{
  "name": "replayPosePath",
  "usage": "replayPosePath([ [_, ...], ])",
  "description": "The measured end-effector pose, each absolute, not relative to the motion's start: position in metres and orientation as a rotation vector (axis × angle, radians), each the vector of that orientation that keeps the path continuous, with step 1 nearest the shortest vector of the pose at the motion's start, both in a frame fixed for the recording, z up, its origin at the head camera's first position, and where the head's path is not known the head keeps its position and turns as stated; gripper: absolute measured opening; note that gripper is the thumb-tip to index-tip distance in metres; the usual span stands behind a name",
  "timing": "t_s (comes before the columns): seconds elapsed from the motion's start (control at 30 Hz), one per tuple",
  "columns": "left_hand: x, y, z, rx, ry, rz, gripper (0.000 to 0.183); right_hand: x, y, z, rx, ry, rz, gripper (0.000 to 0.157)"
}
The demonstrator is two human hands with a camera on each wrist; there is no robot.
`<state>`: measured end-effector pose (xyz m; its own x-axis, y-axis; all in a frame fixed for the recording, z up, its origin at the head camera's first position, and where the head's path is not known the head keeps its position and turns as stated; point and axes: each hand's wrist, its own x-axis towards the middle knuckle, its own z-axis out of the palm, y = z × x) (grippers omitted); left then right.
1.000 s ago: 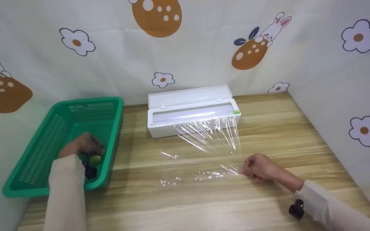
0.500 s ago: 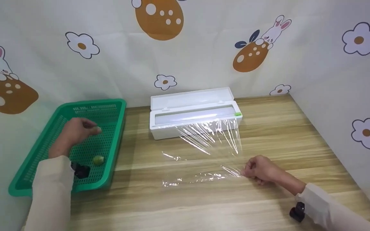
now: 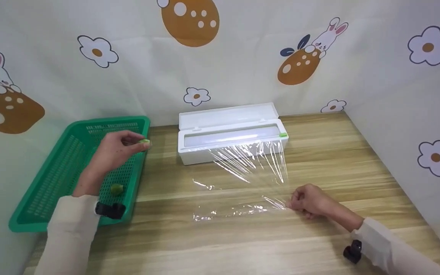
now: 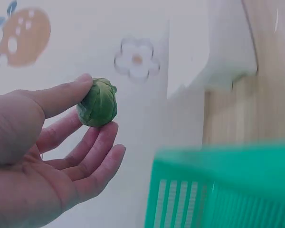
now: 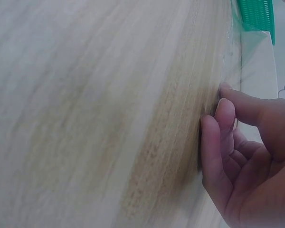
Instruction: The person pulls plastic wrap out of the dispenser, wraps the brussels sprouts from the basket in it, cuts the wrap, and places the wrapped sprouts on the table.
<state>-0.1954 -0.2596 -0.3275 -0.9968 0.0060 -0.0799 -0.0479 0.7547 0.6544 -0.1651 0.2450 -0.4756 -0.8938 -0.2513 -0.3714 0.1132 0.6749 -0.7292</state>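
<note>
A small green Brussels sprout (image 4: 99,103) is pinched between the thumb and fingers of my left hand (image 3: 118,149), which is over the right rim of the green basket (image 3: 17,225). A second Brussels sprout (image 3: 117,189) lies in the basket below the wrist. My right hand (image 3: 308,200) pinches the near right corner of a clear sheet of cling film (image 3: 239,179). The film stretches in creases from the front edge of a white dispenser box (image 3: 193,157), whose lid stands raised at the back.
A small green slider (image 3: 283,135) sits at the box's right end. Patterned cloth (image 3: 235,68) walls the wooden table (image 3: 243,248) at the back and sides. Black wrist cameras (image 3: 353,251) are strapped to both sleeves.
My left hand has risen out of the basket with a Brussels sprout and moved right to the rim. The right hand keeps its pinch on the cling film in the same place.
</note>
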Motion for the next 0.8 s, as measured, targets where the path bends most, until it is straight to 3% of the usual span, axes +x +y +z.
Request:
replayPosePath([
  [0.37,-0.185,-0.2,-0.345,0.019,2.77,1.209,0.041,-0.164,0.246,-0.474,-0.106,2.412,-1.112,0.02],
  [0.8,-0.188,-0.139,-0.393,0.133,2.509,1.56,0.033,-0.166,0.248,-0.477,-0.107,2.411,-1.11,0.02],
])
